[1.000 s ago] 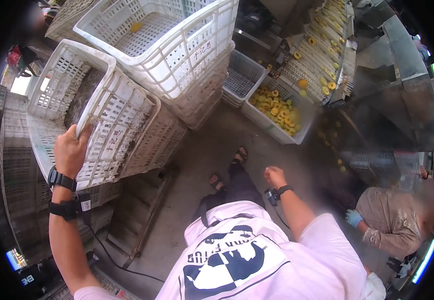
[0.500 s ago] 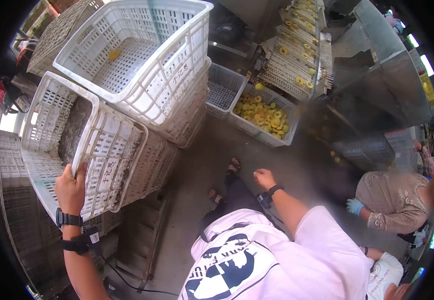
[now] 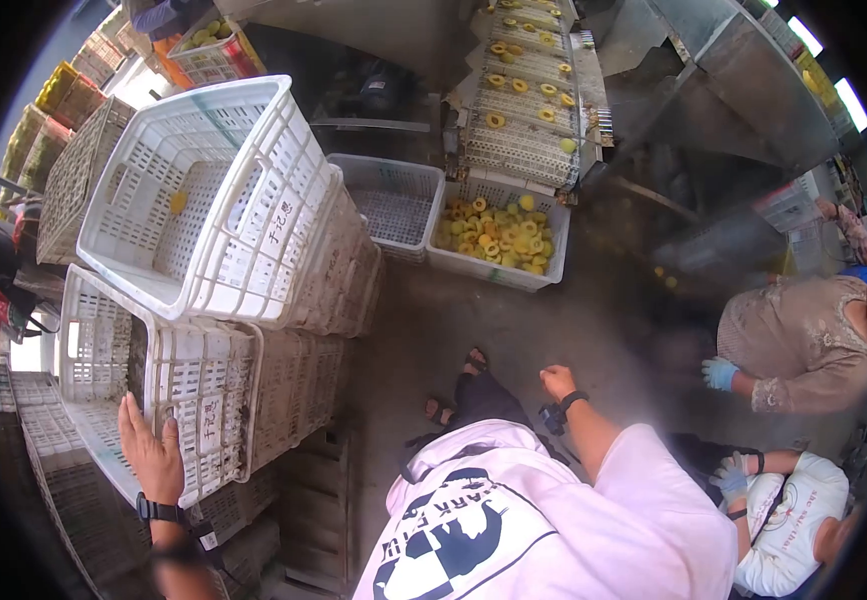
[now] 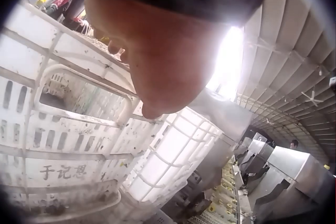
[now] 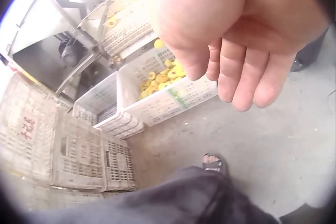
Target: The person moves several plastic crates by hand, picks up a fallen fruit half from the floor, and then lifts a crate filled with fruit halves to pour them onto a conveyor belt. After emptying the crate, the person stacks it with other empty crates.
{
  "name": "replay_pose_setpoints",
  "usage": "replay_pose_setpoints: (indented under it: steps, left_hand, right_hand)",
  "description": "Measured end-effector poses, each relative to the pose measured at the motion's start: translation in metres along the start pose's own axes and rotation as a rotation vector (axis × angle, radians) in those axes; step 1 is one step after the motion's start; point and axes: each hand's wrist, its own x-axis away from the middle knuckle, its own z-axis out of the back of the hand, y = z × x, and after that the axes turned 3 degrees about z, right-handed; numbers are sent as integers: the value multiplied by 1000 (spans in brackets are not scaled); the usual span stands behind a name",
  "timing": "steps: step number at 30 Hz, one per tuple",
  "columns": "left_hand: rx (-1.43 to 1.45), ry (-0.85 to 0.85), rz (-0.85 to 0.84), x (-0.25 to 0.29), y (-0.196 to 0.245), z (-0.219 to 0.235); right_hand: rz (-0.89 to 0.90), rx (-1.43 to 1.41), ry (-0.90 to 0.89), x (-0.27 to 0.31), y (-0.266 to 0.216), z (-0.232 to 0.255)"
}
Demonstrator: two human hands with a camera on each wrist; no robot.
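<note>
In the head view my left hand (image 3: 154, 460) rests at the rim of a dirty white plastic crate (image 3: 209, 425), fingers extended over the edge. The left wrist view has the same hand (image 4: 163, 61) above the crate's handle opening (image 4: 84, 100); part of its fingers is hidden. Beside and behind this crate is a cleaner white crate (image 3: 279, 230) atop a stack, with one yellow fruit piece (image 3: 179, 202) inside. My right hand (image 3: 557, 381) hangs by my side, away from the crates. Its fingers are loosely bent and hold nothing in the right wrist view.
A conveyor (image 3: 519, 130) carries cut yellow fruit down to a crate of fruit pieces (image 3: 499, 274). Left of that stands a grey crate (image 3: 384, 236). Two people are at the right, one in a brown top (image 3: 794, 335), one in a white shirt (image 3: 804, 515).
My left hand has loosened from its grip on the crate rim, and its fingers have straightened. The head view has turned, shifting the crates lower. My right hand still hangs free.
</note>
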Motion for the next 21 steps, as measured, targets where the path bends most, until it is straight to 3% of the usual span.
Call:
replay_pose_setpoints:
  steps: [2,4,9,11,13,14,16,17,21]
  left_hand:
    - [22,-47,35,-21,47,23]
    - [145,61,-44,-52,98,40]
    - [109,154,-225,-132,176,16]
    - [55,186,-257,-152,189,-5]
    - [47,91,-199,-173,193,-26]
    - [54,91,-221,-181,195,-28]
    - [211,-33,-32,-190,196,-35]
    - [197,-31,-39,-194,194,-37]
    - [180,23,-44,-198,181,-53]
  right_hand:
    - [-18,55,33,-2,13,26]
    - [-66,21,72,-11,24,41]
    - [-89,-259,132,-15,-15,60]
    - [-104,-353,124,-16,-34,56]
    - [64,-206,103,-20,-37,56]
    - [50,-217,119,-17,-36,55]
    - [123,-28,179,-9,-38,52]
    - [67,-14,132,-1,-48,60]
    - [-22,-34,171,2,-15,58]
